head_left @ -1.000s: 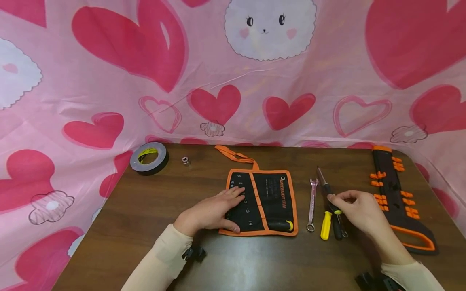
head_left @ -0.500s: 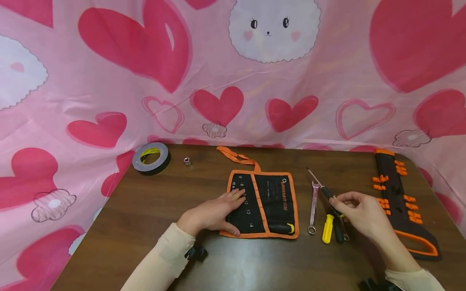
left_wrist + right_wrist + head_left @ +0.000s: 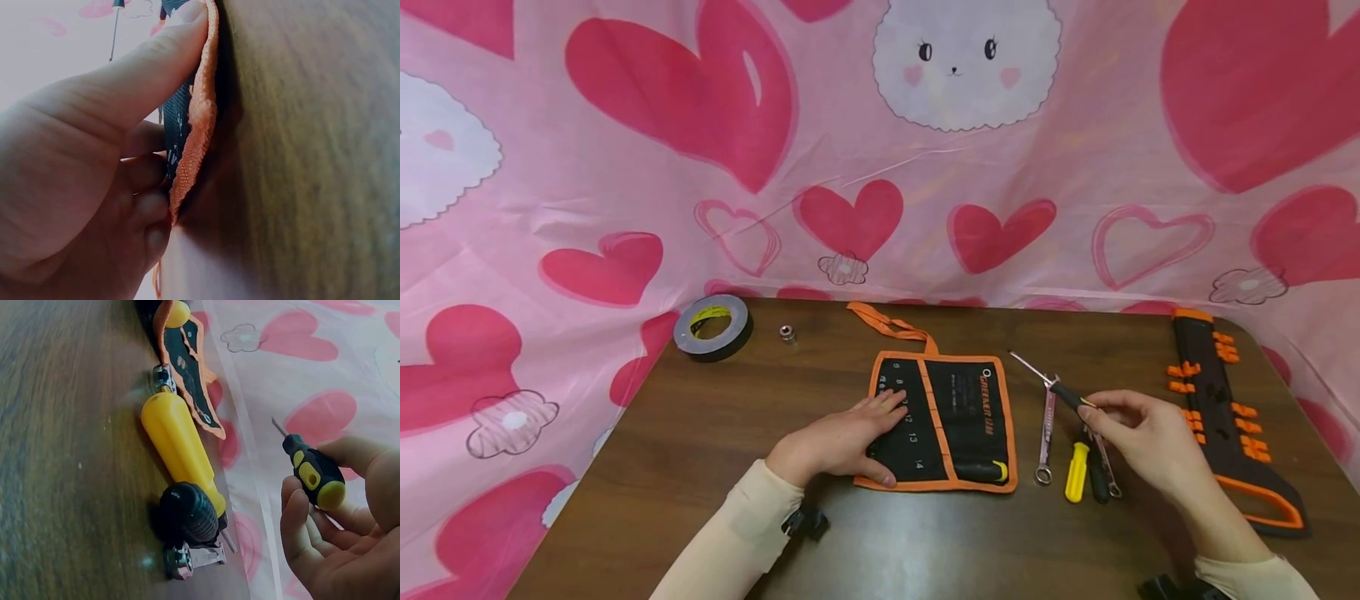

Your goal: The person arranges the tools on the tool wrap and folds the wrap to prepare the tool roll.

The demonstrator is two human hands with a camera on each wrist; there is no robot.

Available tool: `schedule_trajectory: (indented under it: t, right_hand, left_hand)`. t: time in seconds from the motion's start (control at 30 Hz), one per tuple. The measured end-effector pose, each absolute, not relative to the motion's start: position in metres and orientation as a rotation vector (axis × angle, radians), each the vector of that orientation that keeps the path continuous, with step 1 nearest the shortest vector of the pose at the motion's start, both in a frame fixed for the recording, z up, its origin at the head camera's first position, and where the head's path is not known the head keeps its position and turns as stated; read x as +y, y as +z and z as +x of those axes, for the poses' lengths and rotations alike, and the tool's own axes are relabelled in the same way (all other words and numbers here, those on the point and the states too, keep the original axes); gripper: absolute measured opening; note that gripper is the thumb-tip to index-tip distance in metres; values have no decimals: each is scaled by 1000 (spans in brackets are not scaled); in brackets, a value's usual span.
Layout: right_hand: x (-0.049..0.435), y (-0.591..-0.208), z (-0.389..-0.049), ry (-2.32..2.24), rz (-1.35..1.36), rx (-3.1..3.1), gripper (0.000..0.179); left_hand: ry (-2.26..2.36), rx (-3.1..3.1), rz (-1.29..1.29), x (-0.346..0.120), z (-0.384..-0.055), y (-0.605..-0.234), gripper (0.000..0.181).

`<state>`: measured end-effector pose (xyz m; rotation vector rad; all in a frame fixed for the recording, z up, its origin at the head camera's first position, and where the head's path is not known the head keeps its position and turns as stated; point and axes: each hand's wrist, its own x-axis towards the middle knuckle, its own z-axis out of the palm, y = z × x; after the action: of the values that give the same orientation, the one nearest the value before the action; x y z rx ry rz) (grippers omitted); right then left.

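- Nearest me, the left hand (image 3: 842, 437) rests on the left part of the pouch (image 3: 962, 400), fingers spread and gripping nothing, thumb at the near corner; I read this as steadying it.
- The right hand (image 3: 1138, 429) pinches the screwdriver (image 3: 317, 477) by its handle between thumb and fingers, raised off the table (image 3: 925, 550), tip aimed away and leftward.
- I judge the step in hand to be moving the screwdriver, just lifted from the loose tools. The next move calls for a firm pinch, a level shaft and some height.
- Under and beside that hand I see a yellow driver (image 3: 1077, 472), a black handle (image 3: 1099, 477) whose tool I cannot make out, and a small wrench (image 3: 1113, 486); a low wrist could knock them.
- Between pouch and screwdriver lies the pink wrench (image 3: 1046, 433). From the head view the shaft crosses over its far end, so to me it's the main obstacle on the left.
- One dark handle (image 3: 981, 469) with a yellow end sits along the pouch's near edge.
- To the right lies the black-and-orange rack (image 3: 1210, 392), apart from the screwdriver.
- Farther back, well out of the way, are the socket (image 3: 787, 333) and tape (image 3: 737, 321), then the pink cloth (image 3: 925, 167).
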<state>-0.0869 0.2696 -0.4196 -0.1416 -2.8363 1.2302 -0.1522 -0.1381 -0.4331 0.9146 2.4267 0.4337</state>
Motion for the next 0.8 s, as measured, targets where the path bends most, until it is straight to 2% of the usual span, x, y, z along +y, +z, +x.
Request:
schedule_trajectory:
  t: [0.8]
  right_hand:
    - [265, -421, -88, 1356, -46, -2729, 36]
  left_hand:
    - [460, 2423, 906, -140, -151, -433, 102]
